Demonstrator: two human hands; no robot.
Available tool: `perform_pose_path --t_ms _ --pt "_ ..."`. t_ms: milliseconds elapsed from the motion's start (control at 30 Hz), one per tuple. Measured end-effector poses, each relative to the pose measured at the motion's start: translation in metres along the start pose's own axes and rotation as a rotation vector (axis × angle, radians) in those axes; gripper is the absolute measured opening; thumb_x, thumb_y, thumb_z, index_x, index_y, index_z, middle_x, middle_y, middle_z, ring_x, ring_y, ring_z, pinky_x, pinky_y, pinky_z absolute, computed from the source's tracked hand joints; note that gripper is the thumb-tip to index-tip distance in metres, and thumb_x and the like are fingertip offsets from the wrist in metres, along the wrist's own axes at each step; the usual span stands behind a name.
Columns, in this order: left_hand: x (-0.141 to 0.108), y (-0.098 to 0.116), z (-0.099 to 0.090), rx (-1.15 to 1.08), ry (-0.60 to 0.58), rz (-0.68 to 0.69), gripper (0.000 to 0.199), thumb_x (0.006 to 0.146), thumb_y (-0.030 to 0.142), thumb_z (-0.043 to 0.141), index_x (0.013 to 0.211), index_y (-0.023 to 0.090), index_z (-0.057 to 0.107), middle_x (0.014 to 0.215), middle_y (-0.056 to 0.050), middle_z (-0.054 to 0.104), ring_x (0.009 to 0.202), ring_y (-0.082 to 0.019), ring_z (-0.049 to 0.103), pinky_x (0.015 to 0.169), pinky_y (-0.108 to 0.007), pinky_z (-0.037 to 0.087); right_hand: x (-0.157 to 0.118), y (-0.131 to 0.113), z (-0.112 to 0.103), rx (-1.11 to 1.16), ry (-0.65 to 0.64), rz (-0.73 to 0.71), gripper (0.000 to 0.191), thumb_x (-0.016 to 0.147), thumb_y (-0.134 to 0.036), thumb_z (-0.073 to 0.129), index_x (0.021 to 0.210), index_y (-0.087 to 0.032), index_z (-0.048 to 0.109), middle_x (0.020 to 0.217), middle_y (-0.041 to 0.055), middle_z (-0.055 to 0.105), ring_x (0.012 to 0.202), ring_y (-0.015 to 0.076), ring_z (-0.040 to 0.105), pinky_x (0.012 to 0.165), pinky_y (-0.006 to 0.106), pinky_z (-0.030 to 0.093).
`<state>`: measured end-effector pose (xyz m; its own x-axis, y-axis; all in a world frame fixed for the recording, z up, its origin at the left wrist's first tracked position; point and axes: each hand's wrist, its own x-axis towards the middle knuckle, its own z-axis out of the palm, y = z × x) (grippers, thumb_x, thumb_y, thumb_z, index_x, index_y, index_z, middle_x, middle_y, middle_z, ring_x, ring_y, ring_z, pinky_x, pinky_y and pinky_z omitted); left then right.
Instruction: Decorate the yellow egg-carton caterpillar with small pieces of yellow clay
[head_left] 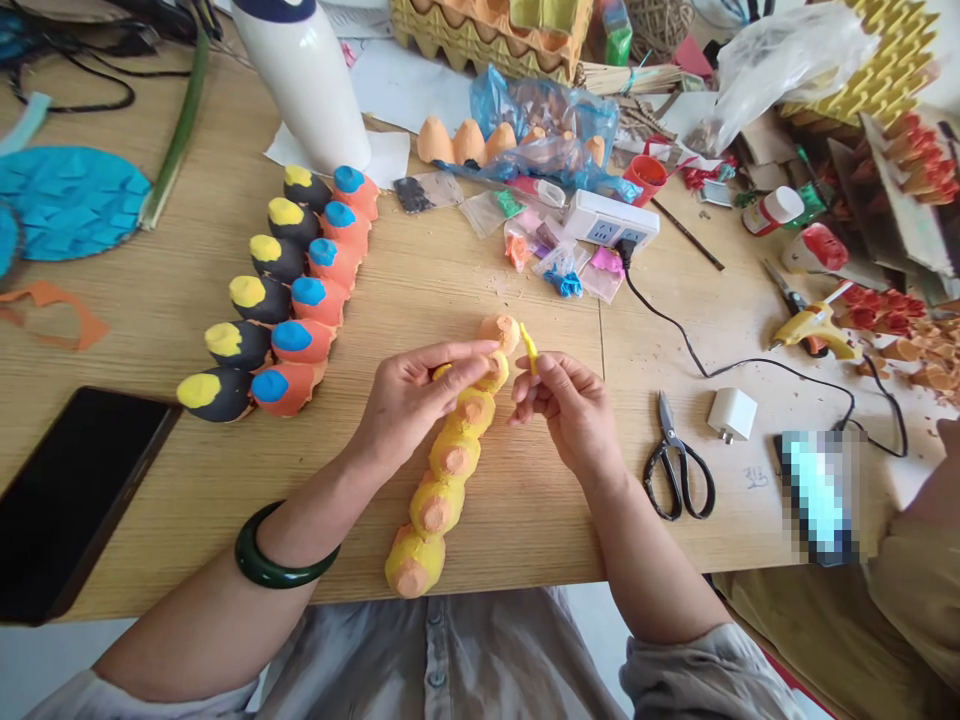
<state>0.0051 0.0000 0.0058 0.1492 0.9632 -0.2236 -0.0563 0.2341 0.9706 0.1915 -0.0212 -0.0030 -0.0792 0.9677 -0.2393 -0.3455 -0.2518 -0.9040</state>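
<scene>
Yellow strip [529,350] stands clenched in our right grip [568,412], while our left grip [417,398] closes on the upper end of a chain of egg-carton cups [444,470]: five yellow with orange tips, the upper ones partly hidden, and one orange cup at the top. Left of the left grip, on the worktop [517,540], lie six black cups with yellow tips [260,298] and six orange cups with blue tips [313,340]. Right of the right grip sit black-handled scissors [677,462]. Ahead of both, a blue plastic bag [544,115] holds contents hard to make out. A pixelated object [817,495] farther right is unreadable.
</scene>
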Motion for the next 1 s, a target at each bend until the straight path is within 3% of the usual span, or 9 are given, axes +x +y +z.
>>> perform_pose_path --t_ms 167,333,500,567,633,700,733,867,1000 --pt "0.012 -0.01 -0.005 -0.166 0.062 -0.083 0.026 0.083 0.041 0.078 0.096 0.019 0.084 0.054 0.007 0.033 0.049 -0.008 0.03 0.044 -0.022 0.026 0.008 0.002 -0.006 -0.084 0.147 -0.102 0.029 0.083 -0.047 0.083 0.088 -0.02 0.074 0.08 -0.0012 0.072 0.057 0.008 0.059 0.062 0.025 0.061" --pt "0.018 -0.013 -0.005 -0.193 0.066 -0.076 0.027 0.078 0.033 0.077 0.098 0.017 0.082 0.061 0.004 0.047 0.053 -0.007 0.038 0.045 -0.019 0.031 0.009 0.01 -0.005 -0.145 0.153 -0.137 0.026 0.085 -0.046 0.081 0.086 -0.021 0.075 0.081 -0.0002 0.07 0.067 0.0105 0.061 0.062 0.024 0.06" --pt "0.021 -0.02 -0.011 -0.031 0.064 -0.026 0.033 0.084 0.046 0.075 0.096 0.016 0.083 0.051 0.008 0.031 0.046 -0.008 0.031 0.042 -0.022 0.03 0.013 0.018 -0.007 -0.185 0.223 -0.172 0.028 0.084 -0.049 0.081 0.088 -0.022 0.076 0.103 0.0042 0.073 0.093 0.0156 0.068 0.076 0.026 0.062" --pt "0.024 -0.027 -0.014 0.064 0.074 0.056 0.039 0.09 0.047 0.069 0.11 0.016 0.081 0.055 0.006 0.046 0.045 -0.009 0.038 0.043 -0.023 0.036 0.016 0.022 -0.008 -0.175 0.238 -0.195 0.029 0.083 -0.05 0.082 0.085 -0.021 0.076 0.118 0.0068 0.071 0.112 0.0198 0.067 0.086 0.029 0.063" --pt "0.026 -0.033 -0.017 0.145 0.083 0.09 0.045 0.094 0.044 0.064 0.128 0.017 0.075 0.084 -0.001 0.071 0.046 -0.007 0.043 0.046 -0.023 0.044 0.019 0.026 -0.008 -0.16 0.226 -0.201 0.03 0.084 -0.05 0.081 0.082 -0.021 0.075 0.126 0.0087 0.069 0.126 0.0235 0.062 0.095 0.034 0.062" --pt "0.027 -0.036 -0.018 0.214 0.067 0.075 0.05 0.096 0.039 0.061 0.139 0.016 0.069 0.11 -0.007 0.077 0.046 -0.005 0.046 0.052 -0.023 0.05 0.02 0.028 -0.009 -0.139 0.196 -0.186 0.03 0.084 -0.05 0.081 0.082 -0.02 0.075 0.13 0.0094 0.068 0.129 0.0256 0.061 0.101 0.039 0.061" --pt "0.028 -0.035 -0.018 0.233 0.054 0.056 0.051 0.096 0.036 0.061 0.142 0.015 0.067 0.113 -0.008 0.077 0.046 -0.005 0.047 0.053 -0.023 0.051 0.021 0.029 -0.009 -0.126 0.18 -0.178 0.03 0.084 -0.05 0.081 0.083 -0.021 0.075 0.131 0.0093 0.069 0.129 0.0263 0.062 0.103 0.041 0.06" --pt "0.029 -0.027 -0.015 0.139 0.037 -0.023 0.054 0.091 0.027 0.065 0.141 0.009 0.066 0.099 -0.007 0.077 0.046 -0.006 0.046 0.051 -0.024 0.052 0.022 0.029 -0.009 -0.076 0.151 -0.163 0.031 0.081 -0.052 0.083 0.083 -0.022 0.075 0.131 0.0077 0.071 0.128 0.0284 0.065 0.105 0.044 0.06" --pt "0.031 -0.023 -0.014 -0.045 0.085 -0.083 0.041 0.085 0.023 0.069 0.122 0.009 0.074 0.091 -0.005 0.073 0.049 -0.005 0.041 0.053 -0.025 0.053 0.021 0.029 -0.007 -0.073 0.112 -0.161 0.031 0.081 -0.052 0.083 0.084 -0.023 0.075 0.131 0.0062 0.072 0.129 0.0297 0.065 0.101 0.044 0.062"
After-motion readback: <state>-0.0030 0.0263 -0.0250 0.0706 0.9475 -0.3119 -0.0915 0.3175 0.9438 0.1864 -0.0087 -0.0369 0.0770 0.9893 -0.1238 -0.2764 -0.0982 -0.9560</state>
